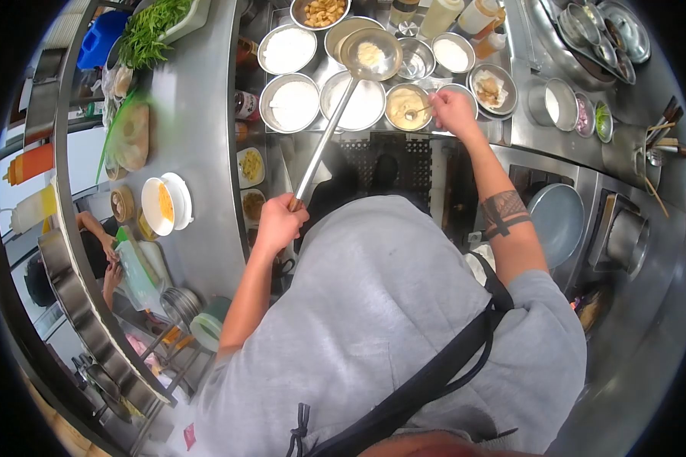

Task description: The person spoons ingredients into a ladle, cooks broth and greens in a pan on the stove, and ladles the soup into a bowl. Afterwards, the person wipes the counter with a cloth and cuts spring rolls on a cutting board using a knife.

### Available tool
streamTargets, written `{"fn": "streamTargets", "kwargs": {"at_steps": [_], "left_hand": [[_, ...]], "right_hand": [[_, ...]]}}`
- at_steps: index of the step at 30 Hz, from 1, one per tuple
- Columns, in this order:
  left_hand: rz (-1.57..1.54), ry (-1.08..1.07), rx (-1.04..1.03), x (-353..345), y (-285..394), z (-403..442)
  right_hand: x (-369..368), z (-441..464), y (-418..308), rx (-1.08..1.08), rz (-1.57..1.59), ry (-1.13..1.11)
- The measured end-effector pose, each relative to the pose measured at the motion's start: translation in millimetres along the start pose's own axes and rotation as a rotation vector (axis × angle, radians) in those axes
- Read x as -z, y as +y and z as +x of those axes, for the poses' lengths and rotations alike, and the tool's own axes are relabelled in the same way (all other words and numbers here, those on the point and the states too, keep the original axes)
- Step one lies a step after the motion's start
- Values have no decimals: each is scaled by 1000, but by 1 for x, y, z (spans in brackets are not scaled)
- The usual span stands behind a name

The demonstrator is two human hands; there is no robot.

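Note:
My left hand (280, 226) is closed round the handle of a long metal ladle (322, 146). The ladle's bowl, with a little pale food in it, hangs over the bowls at the top centre. My right hand (454, 114) pinches the thin handle of a small spoon (412, 115), whose head is in a metal bowl of pale yellow paste (407, 103). Left of that bowl stand metal bowls of white powder (294, 103). A bowl of brown pieces (321, 11) is at the top edge.
Squeeze bottles (478, 15) stand behind the bowls. At right are a pot of utensils (631, 146) and a wok (556, 221) on the stove. A white bowl (159, 206) sits on the left counter. Beyond it, another person's hands touch a green board (135, 274).

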State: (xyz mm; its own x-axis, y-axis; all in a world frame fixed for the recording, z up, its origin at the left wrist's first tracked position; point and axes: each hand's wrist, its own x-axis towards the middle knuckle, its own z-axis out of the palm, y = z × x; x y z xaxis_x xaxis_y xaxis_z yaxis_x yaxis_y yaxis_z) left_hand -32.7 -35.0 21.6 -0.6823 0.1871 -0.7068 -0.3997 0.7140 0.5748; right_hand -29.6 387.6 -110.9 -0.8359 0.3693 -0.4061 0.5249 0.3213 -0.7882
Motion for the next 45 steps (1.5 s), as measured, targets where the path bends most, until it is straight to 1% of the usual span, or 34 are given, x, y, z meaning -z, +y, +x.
{"fn": "streamTargets", "kwargs": {"at_steps": [1,3,5,7,9,11,12,14,15,17,18,19,21,22,25,27,28,30,31,32,33,34,36,37,39,40,41,42,43,45], "left_hand": [[3,2,5,1,-1,-1],[16,23,3,3,-4,-1],[24,28,3,3,-4,-1],[29,34,0,2,-4,-1],[44,48,1,1,-5,-1],[18,43,0,-1,-6,1],[-4,34,0,-2,-7,1],[-19,7,8,-5,-7,1],[-34,-18,21,-6,-6,1],[-56,-39,24,-8,-4,-2],[-79,-61,37,-9,-3,-4],[-77,-59,34,-10,-3,-7],[-69,-48,21,-11,-3,-12],[-62,-48,13,-11,-1,-16],[-6,-61,-48,-7,6,-26],[43,-188,-118,-10,13,-25],[91,-243,-171,-15,21,-27],[174,-379,-258,-30,41,-37],[216,-476,-295,-43,49,-43],[280,-542,-359,-61,53,-51],[339,-616,-407,-80,52,-60],[351,-725,-448,-101,50,-74],[374,-968,-556,-143,39,-120],[443,-1095,-597,-167,23,-139],[547,-1243,-808,-198,-6,-201],[583,-1352,-851,-215,-28,-223],[627,-1456,-901,-230,-47,-241],[697,-1470,-1194,-233,-57,-267],[761,-1647,-959,-238,-68,-285],[867,-1827,-1052,-253,-99,-301]], "right_hand": [[-3,1,6,-2,4,-5],[-6,1,14,-100,173,-34],[-2,2,19,-110,221,-11],[14,-1,15,-120,344,-3],[35,-7,-1,-92,344,6],[57,-14,-26,34,585,-2],[66,-15,-39,36,584,1],[76,-15,-60,167,490,150],[77,-14,-61,170,490,157],[76,-12,-63,145,394,159],[69,-13,-59,101,267,154],[57,-12,-47,104,269,156],[29,-10,-19,-20,244,35],[20,-18,-14,-17,249,43],[2,-50,9,-60,208,226],[19,-79,31,155,-58,589],[30,-108,29,114,4,512],[40,-187,8,-11,40,137],[28,-226,6,-22,143,13],[8,-266,5,-29,314,-102],[-12,-313,-8,-51,405,-121],[-40,-352,-7,-6,601,-59],[-97,-427,-13,116,877,242],[-117,-463,-6,110,964,447],[-142,-535,-2,77,1352,746],[-148,-575,-9,52,1425,939],[-159,-608,9,115,1459,1044],[-166,-645,15,149,1504,1145],[-173,-680,23,180,1547,1243],[-192,-749,52,252,1501,1475]]}}
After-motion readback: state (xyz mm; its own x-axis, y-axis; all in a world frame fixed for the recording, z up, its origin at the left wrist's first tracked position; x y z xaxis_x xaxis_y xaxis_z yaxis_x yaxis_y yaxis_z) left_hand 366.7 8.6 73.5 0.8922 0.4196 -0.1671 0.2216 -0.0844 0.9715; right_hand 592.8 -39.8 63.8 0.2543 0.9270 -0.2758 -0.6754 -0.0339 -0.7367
